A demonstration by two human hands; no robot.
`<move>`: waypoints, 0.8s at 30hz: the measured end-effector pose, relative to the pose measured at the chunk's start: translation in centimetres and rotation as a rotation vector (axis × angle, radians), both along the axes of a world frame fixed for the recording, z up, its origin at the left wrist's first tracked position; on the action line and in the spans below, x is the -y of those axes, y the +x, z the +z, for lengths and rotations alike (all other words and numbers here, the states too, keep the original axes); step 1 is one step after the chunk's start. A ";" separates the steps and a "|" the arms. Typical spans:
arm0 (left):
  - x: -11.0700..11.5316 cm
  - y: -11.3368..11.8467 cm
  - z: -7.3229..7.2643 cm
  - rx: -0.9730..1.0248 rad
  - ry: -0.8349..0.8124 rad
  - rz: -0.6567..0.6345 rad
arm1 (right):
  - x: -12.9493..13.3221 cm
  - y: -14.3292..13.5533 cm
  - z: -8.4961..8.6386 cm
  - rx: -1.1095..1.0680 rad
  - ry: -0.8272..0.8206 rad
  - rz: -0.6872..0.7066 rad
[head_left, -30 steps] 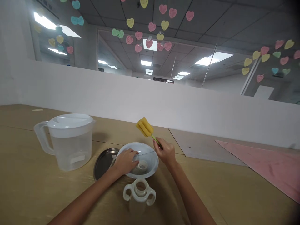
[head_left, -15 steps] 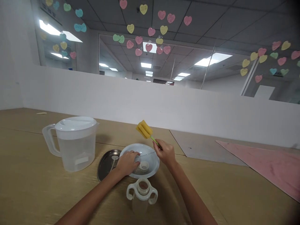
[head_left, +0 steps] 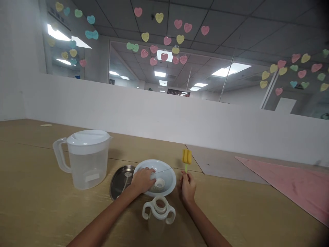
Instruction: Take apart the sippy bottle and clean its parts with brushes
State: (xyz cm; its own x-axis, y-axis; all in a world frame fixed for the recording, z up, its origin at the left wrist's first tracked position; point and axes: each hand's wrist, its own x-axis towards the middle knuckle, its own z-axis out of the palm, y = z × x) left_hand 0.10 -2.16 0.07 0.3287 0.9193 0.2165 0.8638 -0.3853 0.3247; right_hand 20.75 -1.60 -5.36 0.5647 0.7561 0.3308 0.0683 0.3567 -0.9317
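Observation:
In the head view my right hand (head_left: 188, 187) is closed round the green handle of a yellow sponge brush (head_left: 187, 156), held upright to the right of the bowl. My left hand (head_left: 143, 180) reaches over the left rim of a white bowl (head_left: 168, 173), fingers curled down inside it; what they grip is hidden. Beside those fingers a small white ring-shaped part (head_left: 159, 183) lies in the bowl. A clear bottle with two white handles (head_left: 159, 211) stands in front, its mouth uncovered.
Left of the bowl, a round metal tray (head_left: 117, 181) holds a white straw-like part with a disc end (head_left: 127, 176). A lidded clear pitcher (head_left: 88, 164) stands further left. A pink cloth (head_left: 288, 185) lies at the right. A white wall (head_left: 154, 113) bounds the table's back.
My right hand has moved right and down, away from above the bowl, and the brush has turned from leaning left to upright. My left hand stays at the bowl. The view has shifted slightly.

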 end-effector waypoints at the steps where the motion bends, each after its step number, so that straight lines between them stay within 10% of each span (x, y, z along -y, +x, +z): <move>1: 0.0 0.0 0.0 0.000 0.001 0.002 | 0.0 0.1 -0.5 -0.090 -0.023 0.008; 24: -0.3 0.0 -0.2 -0.022 0.000 -0.046 | -0.9 0.0 -1.6 -0.118 -0.121 0.110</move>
